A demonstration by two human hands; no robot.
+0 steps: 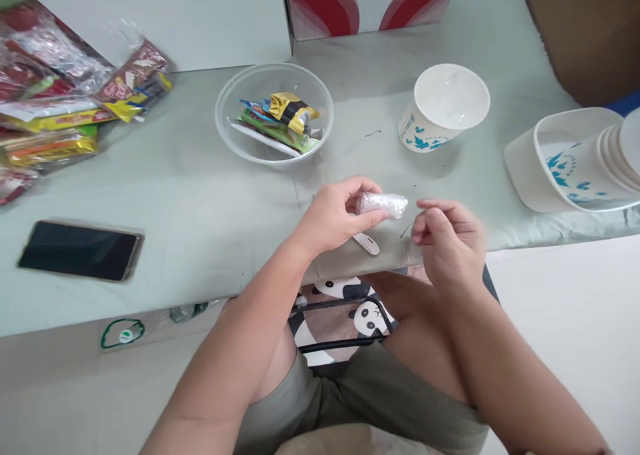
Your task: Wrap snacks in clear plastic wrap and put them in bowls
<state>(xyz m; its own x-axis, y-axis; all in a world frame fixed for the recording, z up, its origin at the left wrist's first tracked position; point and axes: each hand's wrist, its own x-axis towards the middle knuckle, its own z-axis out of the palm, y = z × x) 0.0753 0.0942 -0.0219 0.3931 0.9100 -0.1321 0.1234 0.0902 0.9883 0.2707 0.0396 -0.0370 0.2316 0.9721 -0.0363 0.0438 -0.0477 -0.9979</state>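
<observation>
My left hand (336, 216) is closed around a small roll wrapped in clear, shiny plastic film (393, 205), held just above the table's near edge. My right hand (447, 240) is a short way to the right of the roll, apart from it, with its fingers curled and pressed together. Whether anything is between those fingers is hidden. Under my left hand lies a small flat white piece with a dark slot (367, 243), partly covered by the hand. A thin dark strand (406, 231) rests between the two hands.
Behind my hands stand a clear plastic bowl (223, 131) of wrapped snacks and a white paper cup (425, 131). At right, a white tub (525, 168) holds stacked cups. A phone (80, 249) and packaged snacks (55, 101) lie left. Boxes (370, 8) line the back.
</observation>
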